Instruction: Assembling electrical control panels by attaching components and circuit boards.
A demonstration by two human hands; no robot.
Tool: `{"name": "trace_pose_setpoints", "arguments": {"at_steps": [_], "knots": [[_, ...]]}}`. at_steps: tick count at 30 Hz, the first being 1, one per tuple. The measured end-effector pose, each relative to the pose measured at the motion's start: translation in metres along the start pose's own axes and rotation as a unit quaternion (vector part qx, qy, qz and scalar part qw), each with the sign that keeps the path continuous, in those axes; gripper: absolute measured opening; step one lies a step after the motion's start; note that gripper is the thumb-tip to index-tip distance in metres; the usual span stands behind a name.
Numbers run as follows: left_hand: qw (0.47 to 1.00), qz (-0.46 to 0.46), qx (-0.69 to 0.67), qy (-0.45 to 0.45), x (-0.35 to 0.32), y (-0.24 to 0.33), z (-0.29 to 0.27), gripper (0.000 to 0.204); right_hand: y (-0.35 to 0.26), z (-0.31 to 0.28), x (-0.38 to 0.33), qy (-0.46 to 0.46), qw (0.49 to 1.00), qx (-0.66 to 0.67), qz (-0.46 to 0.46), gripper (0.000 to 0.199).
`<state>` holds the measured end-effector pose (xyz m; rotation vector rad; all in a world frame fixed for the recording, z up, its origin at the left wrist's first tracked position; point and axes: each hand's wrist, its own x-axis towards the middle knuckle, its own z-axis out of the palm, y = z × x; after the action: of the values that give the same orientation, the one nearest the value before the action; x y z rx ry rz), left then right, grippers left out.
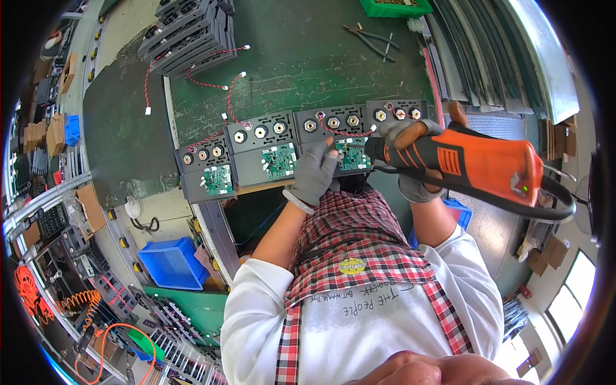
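Note:
A row of dark grey panels (247, 165) lies along the near edge of the green bench, each with round brass-and-white fittings at its far side. Green circuit boards sit on several of them: a left one (218, 180), a middle one (279, 160) and a right one (353, 158). In a grey glove with bare fingertips, my left hand (314, 169) is closed beside the right board, its fingertips pinched; what they hold is hidden. My right hand (410, 138), gloved alike, grips an orange-and-black electric screwdriver (484, 160), held sideways with its nose over the right board.
A stack of grey panels (192, 38) with red twisted wires stands at the far left. Pliers (372, 42) and a green bin (396, 8) lie at the back. Long metal strips (487, 58) flank the bench on the right. A blue crate (172, 264) sits at lower left.

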<state>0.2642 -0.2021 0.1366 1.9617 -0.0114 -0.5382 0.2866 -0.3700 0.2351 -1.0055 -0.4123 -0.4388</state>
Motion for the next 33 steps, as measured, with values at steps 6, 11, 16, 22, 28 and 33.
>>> {"name": "trace_pose_setpoints", "arguments": {"at_steps": [6, 11, 16, 22, 28, 33], "knots": [[0.903, 0.039, 0.408, -0.128, 0.011, 0.005, 0.007, 0.097, 0.035, -0.014, -0.019, 0.03, 0.994, -0.073, 0.081, 0.083], [0.892, 0.051, 0.429, -0.134, 0.01, 0.001, 0.008, 0.095, 0.037, -0.01, -0.015, -0.01, 0.977, -0.158, 0.143, 0.026], [0.897, 0.05, 0.421, -0.129, 0.012, 0.0, 0.007, 0.093, 0.046, -0.003, -0.024, -0.035, 0.991, -0.015, 0.131, 0.05], [0.901, 0.063, 0.413, -0.12, 0.013, -0.021, 0.013, 0.09, 0.04, -0.005, -0.025, -0.035, 0.971, -0.087, 0.218, 0.084], [0.905, 0.142, 0.394, -0.075, 0.02, -0.05, 0.027, 0.089, 0.058, -0.017, -0.032, -0.161, 0.938, -0.262, 0.157, 0.081], [0.919, 0.152, 0.354, -0.083, 0.015, -0.035, 0.018, 0.085, 0.054, -0.015, -0.029, -0.153, 0.927, -0.271, 0.207, 0.052]]}}
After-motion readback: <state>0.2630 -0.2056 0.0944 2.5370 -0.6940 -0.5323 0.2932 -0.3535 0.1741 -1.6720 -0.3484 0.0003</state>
